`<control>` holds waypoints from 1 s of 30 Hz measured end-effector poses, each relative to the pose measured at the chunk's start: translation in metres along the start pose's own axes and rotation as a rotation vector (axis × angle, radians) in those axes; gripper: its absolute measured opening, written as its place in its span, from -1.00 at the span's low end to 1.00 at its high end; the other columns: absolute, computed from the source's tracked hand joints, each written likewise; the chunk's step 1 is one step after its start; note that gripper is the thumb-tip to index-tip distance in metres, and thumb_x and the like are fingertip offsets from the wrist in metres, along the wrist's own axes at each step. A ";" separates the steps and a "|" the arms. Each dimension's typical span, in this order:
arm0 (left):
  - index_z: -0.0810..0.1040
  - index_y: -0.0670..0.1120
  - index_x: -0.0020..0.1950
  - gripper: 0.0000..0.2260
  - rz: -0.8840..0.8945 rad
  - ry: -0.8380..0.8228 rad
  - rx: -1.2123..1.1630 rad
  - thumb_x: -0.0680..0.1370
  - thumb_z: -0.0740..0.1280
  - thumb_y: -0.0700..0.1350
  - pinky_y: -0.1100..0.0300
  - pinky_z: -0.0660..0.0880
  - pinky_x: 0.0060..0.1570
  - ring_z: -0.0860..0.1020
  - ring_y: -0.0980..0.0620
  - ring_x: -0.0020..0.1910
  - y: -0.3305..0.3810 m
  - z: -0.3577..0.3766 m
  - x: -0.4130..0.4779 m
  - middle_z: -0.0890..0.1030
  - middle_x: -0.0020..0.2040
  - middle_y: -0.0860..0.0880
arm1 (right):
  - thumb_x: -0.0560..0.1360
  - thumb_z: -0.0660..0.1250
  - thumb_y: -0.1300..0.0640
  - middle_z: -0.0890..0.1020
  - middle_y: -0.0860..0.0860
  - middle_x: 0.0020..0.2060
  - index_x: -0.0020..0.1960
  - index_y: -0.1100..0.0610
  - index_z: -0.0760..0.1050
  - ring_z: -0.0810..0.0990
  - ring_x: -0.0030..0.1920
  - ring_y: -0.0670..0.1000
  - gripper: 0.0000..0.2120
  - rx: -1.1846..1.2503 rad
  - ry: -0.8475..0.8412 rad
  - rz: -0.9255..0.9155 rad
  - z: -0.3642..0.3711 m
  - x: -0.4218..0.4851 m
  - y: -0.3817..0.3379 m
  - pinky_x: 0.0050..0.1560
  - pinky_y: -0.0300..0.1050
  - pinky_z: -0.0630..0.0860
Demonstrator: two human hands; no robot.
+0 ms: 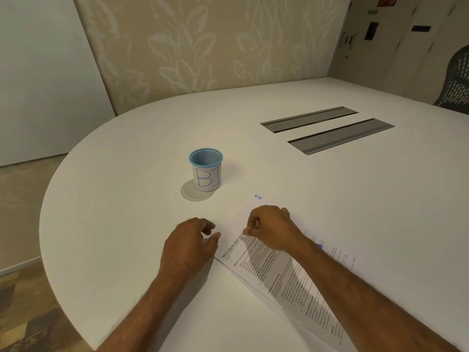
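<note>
Paper (256,266) lies flat under my right hand (272,228), which pinches it near the title, probably to gather it up. My left hand (189,243) is curled at its left edge to steady it; grip unclear. Cup (206,171) stands ahead of both, likely the target.

A white paper label on the blue mesh cup (206,171), at the centre of the frame, is showing the handwritten blue letters "BI". The printed sheet (253,265), lying lower right of centre, is carrying the heading "Wi-Fi Quick Start Guide" along its left edge; a bold subheading further down seems to be reading "Microsoft Windows", while the fine print is staying illegible. Two small blue round logos (257,197) at the sheet's far corner and a red sign (387,1) at the upper right are blurring beyond reading.
</note>
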State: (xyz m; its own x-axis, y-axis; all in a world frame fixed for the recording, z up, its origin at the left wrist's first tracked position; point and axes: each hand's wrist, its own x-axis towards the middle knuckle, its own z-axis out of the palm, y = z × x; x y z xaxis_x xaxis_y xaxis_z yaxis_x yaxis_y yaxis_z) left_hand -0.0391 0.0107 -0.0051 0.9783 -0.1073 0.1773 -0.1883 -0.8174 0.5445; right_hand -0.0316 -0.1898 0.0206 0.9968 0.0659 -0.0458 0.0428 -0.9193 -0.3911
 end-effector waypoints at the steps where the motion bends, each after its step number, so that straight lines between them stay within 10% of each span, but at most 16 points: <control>1: 0.62 0.05 0.12 -0.77 0.002 0.003 -0.006 0.51 0.36 0.09 0.15 0.51 -0.06 0.55 0.09 -0.06 0.000 0.000 0.000 0.64 -0.03 0.14 | 0.39 0.42 -0.13 0.57 -0.13 -0.28 -0.22 -0.01 0.51 0.57 -0.09 -0.03 -0.79 -0.005 -0.035 0.022 -0.002 0.004 0.000 0.13 -0.03 0.29; 22: 0.62 0.07 0.11 -0.79 -0.007 0.025 -0.051 0.51 0.38 0.08 0.14 0.52 -0.06 0.55 0.10 -0.08 -0.003 -0.001 0.001 0.63 -0.06 0.18 | 0.56 0.15 0.12 0.57 -0.23 -0.26 -0.06 0.02 0.61 0.56 -0.03 -0.09 -0.75 0.230 -0.194 0.051 -0.006 0.005 0.013 0.27 0.09 0.34; 30: 0.62 0.07 0.12 -0.78 -0.008 0.020 -0.046 0.51 0.37 0.08 0.15 0.53 -0.05 0.55 0.11 -0.07 -0.005 0.001 -0.001 0.61 -0.07 0.19 | 0.45 0.39 0.01 0.66 -0.08 -0.20 -0.11 0.03 0.60 0.58 -0.14 -0.08 -0.90 0.260 -0.094 0.004 0.002 0.005 0.020 0.20 0.08 0.44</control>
State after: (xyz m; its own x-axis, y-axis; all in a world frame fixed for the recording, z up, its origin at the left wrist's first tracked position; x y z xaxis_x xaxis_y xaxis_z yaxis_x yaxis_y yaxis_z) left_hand -0.0388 0.0142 -0.0081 0.9779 -0.0891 0.1894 -0.1850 -0.7912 0.5829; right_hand -0.0257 -0.2068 0.0107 0.9858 0.1092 -0.1279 0.0079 -0.7899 -0.6132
